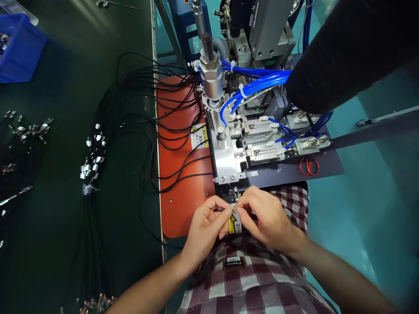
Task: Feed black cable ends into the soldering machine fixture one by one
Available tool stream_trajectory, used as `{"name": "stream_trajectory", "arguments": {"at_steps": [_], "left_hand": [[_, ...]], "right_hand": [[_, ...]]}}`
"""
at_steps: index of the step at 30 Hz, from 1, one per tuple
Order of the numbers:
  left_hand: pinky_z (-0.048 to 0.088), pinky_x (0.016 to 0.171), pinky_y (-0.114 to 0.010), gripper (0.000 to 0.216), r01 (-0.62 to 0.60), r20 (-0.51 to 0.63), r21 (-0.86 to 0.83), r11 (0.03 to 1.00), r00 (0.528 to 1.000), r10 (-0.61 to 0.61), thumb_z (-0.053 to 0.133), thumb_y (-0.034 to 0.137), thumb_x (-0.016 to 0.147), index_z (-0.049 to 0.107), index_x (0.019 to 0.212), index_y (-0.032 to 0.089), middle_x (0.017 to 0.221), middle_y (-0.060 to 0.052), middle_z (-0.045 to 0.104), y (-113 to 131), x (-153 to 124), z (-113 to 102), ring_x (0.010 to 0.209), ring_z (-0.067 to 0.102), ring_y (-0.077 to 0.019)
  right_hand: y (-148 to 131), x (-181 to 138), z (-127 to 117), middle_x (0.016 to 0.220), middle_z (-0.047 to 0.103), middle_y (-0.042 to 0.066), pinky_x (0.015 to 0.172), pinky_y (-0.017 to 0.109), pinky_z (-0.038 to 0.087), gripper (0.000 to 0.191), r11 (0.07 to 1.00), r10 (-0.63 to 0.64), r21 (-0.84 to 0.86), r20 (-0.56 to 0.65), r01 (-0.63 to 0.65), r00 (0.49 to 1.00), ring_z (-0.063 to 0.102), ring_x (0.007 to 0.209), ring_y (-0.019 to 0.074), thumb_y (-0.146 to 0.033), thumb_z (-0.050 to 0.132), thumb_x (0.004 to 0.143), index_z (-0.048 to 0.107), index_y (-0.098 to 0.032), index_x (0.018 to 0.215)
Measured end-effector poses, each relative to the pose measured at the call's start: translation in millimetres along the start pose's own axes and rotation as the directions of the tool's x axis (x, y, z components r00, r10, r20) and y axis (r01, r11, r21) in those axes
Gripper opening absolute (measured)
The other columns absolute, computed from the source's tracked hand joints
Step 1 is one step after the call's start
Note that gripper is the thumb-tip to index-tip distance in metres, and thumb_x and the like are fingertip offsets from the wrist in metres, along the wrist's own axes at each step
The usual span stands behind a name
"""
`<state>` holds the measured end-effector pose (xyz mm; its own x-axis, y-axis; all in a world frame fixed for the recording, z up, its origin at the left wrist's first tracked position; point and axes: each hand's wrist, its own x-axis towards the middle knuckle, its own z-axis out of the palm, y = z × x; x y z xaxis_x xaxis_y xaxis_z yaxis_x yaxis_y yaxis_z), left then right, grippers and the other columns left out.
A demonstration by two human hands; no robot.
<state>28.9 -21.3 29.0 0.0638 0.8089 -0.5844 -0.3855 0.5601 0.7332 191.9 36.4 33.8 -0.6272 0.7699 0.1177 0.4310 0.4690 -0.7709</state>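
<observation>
My left hand (205, 224) and my right hand (262, 216) meet just in front of the machine's front edge, over my checked shirt. Both are closed in a pinch on a small part (234, 209) between the fingertips, too small to name. A yellow and white label (233, 225) shows just below the fingers. The metal fixture (229, 163) of the machine lies right behind the hands.
An orange plate (178, 174) carries black cables (176, 126) running left to a bundle with metal connectors (92, 157) on the dark green table (59, 226). Blue hoses (258, 80), a steel cylinder (211, 74), red scissors (309, 166) and a blue bin (18, 48) are around.
</observation>
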Motion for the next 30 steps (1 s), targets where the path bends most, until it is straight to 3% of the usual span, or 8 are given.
{"name": "stream_trajectory", "arguments": {"at_steps": [3,7,9,12,16,19,25,30], "left_hand": [[0.021,0.045,-0.018,0.02,-0.01,0.011,0.018,1.0,1.0,0.01,0.065,0.034,0.085,0.054,0.083,0.017,0.049,0.009,0.043,-0.4,-0.4,-0.2,0.04,0.034,-0.0021],[0.018,0.045,-0.019,0.019,-0.001,0.029,-0.013,1.0,1.0,0.001,0.064,0.032,0.086,0.053,0.085,0.017,0.049,0.009,0.043,1.6,-0.1,0.9,0.04,0.034,-0.0021],[0.017,0.044,-0.019,0.019,0.006,0.032,-0.037,0.999,0.999,-0.005,0.064,0.031,0.085,0.052,0.085,0.016,0.052,0.008,0.044,2.6,0.1,1.7,0.039,0.035,-0.0017],[0.016,0.044,-0.019,0.019,0.011,0.031,-0.055,0.998,0.999,-0.009,0.065,0.03,0.084,0.052,0.083,0.016,0.053,0.009,0.044,3.1,0.2,2.2,0.038,0.034,-0.0011],[0.016,0.044,-0.019,0.019,0.006,0.03,-0.066,0.998,1.0,-0.004,0.066,0.029,0.084,0.052,0.082,0.016,0.053,0.009,0.043,3.1,-0.3,2.0,0.038,0.035,-0.0008],[0.017,0.045,-0.019,0.019,0.013,0.037,-0.084,0.996,0.999,-0.01,0.066,0.029,0.084,0.052,0.083,0.015,0.057,0.008,0.046,3.8,-1.2,2.1,0.038,0.036,-0.0002],[0.017,0.044,-0.018,0.02,0.047,0.026,-0.097,0.994,0.999,-0.045,0.067,0.029,0.081,0.053,0.081,0.015,0.057,0.008,0.047,4.9,-2.6,3.7,0.037,0.034,0.0006],[0.017,0.042,-0.017,0.023,0.052,0.005,-0.089,0.995,0.999,-0.052,0.07,0.03,0.078,0.054,0.077,0.014,0.059,0.006,0.05,5.2,-2.4,5.5,0.036,0.035,0.0011]], "right_hand": [[-2.9,-2.7,-2.0,0.073,0.061,0.005,0.059,0.033,0.034,0.012,0.927,-0.196,-0.321,0.023,0.193,0.98,0.049,0.064,0.0173,-0.015,0.05,0.091,0.057,-0.019,0.082],[1.4,-8.6,3.2,0.071,0.062,0.004,0.058,0.032,0.034,0.013,0.899,-0.247,-0.372,0.003,0.23,0.969,0.049,0.062,0.0171,-0.015,0.05,0.091,0.057,-0.02,0.082],[5.3,-11.4,6.8,0.074,0.062,0.004,0.059,0.032,0.036,0.009,0.936,-0.203,-0.301,-0.042,0.182,0.978,0.051,0.064,0.0175,-0.015,0.051,0.09,0.056,-0.02,0.084],[7.7,-13.8,10.2,0.079,0.059,0.004,0.064,0.031,0.04,0.007,0.998,-0.059,-0.025,-0.076,0.057,0.995,0.053,0.072,0.0176,-0.015,0.05,0.091,0.053,-0.02,0.087],[3.7,-14.5,13.2,0.081,0.05,0.002,0.064,0.028,0.042,0.01,0.935,0.163,0.323,-0.027,-0.145,0.986,0.05,0.072,0.0147,-0.016,0.046,0.094,0.049,-0.02,0.084],[1.1,-15.7,16.6,0.082,0.048,0.001,0.064,0.028,0.041,0.011,0.903,0.199,0.396,-0.04,-0.167,0.979,0.047,0.071,0.0138,-0.016,0.047,0.094,0.048,-0.02,0.084],[3.1,-18.8,21.9,0.083,0.048,0.001,0.065,0.029,0.039,0.008,0.916,0.166,0.383,-0.083,-0.122,0.983,0.047,0.073,0.014,-0.014,0.049,0.092,0.05,-0.02,0.087],[4.9,-20.1,23.2,0.081,0.049,0.0,0.061,0.026,0.041,0.011,0.842,0.304,0.483,-0.06,-0.239,0.951,0.049,0.066,0.0114,-0.021,0.048,0.095,0.053,-0.02,0.085]]}}
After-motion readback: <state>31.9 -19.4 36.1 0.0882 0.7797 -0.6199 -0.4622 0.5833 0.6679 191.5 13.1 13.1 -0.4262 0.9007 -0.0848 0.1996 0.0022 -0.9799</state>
